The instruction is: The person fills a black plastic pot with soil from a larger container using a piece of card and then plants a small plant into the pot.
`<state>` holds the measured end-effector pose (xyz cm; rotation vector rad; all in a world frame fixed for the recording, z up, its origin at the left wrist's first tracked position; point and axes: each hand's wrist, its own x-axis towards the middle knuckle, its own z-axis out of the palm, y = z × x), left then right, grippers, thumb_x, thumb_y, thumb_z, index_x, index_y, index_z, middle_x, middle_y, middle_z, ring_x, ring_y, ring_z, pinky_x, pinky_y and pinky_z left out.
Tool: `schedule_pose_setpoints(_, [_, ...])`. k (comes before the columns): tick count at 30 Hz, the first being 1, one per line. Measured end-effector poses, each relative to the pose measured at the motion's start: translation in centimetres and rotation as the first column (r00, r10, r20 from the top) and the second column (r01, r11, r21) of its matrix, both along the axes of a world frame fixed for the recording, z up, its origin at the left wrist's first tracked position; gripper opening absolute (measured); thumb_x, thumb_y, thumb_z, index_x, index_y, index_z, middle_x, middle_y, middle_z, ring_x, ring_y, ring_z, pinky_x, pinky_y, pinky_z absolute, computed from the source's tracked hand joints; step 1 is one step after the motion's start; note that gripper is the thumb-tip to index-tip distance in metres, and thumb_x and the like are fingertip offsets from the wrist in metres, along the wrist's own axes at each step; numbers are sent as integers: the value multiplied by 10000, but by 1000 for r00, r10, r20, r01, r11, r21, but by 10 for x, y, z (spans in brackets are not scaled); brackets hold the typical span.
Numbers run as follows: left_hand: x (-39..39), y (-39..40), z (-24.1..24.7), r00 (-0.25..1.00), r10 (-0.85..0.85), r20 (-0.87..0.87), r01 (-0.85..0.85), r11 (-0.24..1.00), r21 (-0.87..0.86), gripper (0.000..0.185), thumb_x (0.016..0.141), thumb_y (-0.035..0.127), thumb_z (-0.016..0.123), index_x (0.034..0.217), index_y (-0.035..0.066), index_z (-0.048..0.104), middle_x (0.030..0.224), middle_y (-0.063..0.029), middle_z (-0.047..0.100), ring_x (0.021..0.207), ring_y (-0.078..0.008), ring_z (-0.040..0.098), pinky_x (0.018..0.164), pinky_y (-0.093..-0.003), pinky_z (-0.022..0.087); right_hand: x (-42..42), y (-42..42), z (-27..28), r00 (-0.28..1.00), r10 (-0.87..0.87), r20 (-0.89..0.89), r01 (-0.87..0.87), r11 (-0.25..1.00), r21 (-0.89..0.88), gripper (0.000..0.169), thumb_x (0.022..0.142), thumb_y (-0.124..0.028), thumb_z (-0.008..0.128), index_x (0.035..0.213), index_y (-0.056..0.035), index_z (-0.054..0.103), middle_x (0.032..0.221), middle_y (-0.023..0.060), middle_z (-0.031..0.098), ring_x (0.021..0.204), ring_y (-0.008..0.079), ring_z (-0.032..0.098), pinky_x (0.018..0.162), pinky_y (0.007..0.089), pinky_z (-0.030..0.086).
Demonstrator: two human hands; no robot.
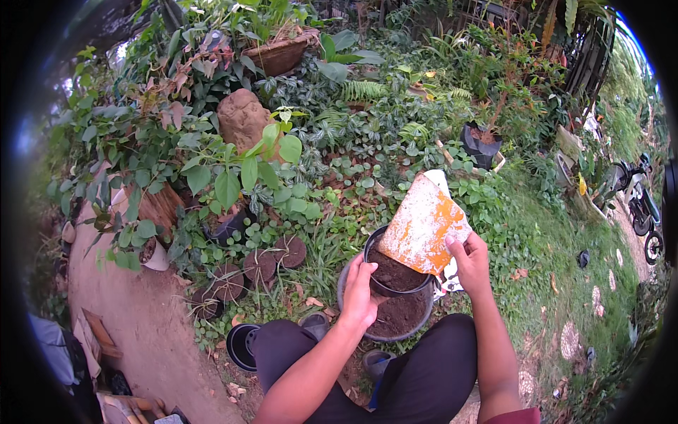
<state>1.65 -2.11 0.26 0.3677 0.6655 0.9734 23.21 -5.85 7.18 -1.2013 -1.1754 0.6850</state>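
My left hand (361,294) grips the rim of a black plastic plant pot (398,275) with dark soil in it. In my right hand (469,259) is a flat piece with worn orange and white paint (424,228), pinched at its right corner. The lower edge of this piece rests at or just over the pot's mouth; whether it touches the soil, I cannot tell. Below the pot stands a wide basin (424,318) holding more soil. A white object with dark markings (451,278) shows partly behind the painted piece.
Several small soil-filled pots (259,265) with thin sprouts stand to the left. By my left knee is a black pot (241,347). Leafy plants (339,132) and a brown rock (244,121) lie ahead. A dirt path (143,339) runs left; a motorbike (641,204) stands far right.
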Motion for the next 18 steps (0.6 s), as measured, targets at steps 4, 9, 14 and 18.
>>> schedule_pose_setpoints(4, [-5, 1, 1, 997, 17, 80, -7, 992, -122, 513, 904, 278, 539, 1386, 176, 396, 1250, -81, 519, 1106, -260, 578, 780, -505, 561, 14, 5, 2, 955, -137, -263, 182, 971, 155, 282, 988, -107, 549, 1228, 41, 564, 1104, 78, 667, 977, 135, 635, 878, 303, 507])
schedule_pose_setpoints(9, [-7, 1, 5, 991, 133, -32, -131, 990, 59, 500, 896, 277, 535, 1372, 198, 405, 1273, -89, 505, 1159, -283, 546, 840, -560, 526, 40, 5, -9, 843, -208, -496, 293, 951, 98, 294, 985, -123, 539, 1242, 19, 530, 1110, 99, 662, 950, 185, 674, 825, 342, 564])
schedule_pose_setpoints(14, [-11, -3, 18, 954, 273, -127, -249, 953, 174, 470, 907, 282, 509, 1349, 150, 416, 1264, -106, 519, 1082, -264, 602, 812, -474, 575, 73, -4, -40, 828, -250, -502, 253, 965, -63, 249, 982, -148, 539, 1189, -9, 544, 1071, 107, 674, 836, 192, 698, 680, 331, 583])
schedule_pose_setpoints(18, [-18, 5, 4, 982, 177, 64, -170, 981, -91, 439, 923, 236, 487, 1347, 131, 435, 1212, -92, 557, 1077, -248, 612, 814, -460, 581, 80, -5, -51, 851, -266, -453, 225, 964, -143, 256, 985, -178, 536, 1194, -30, 543, 1029, 89, 683, 776, 171, 693, 632, 302, 565])
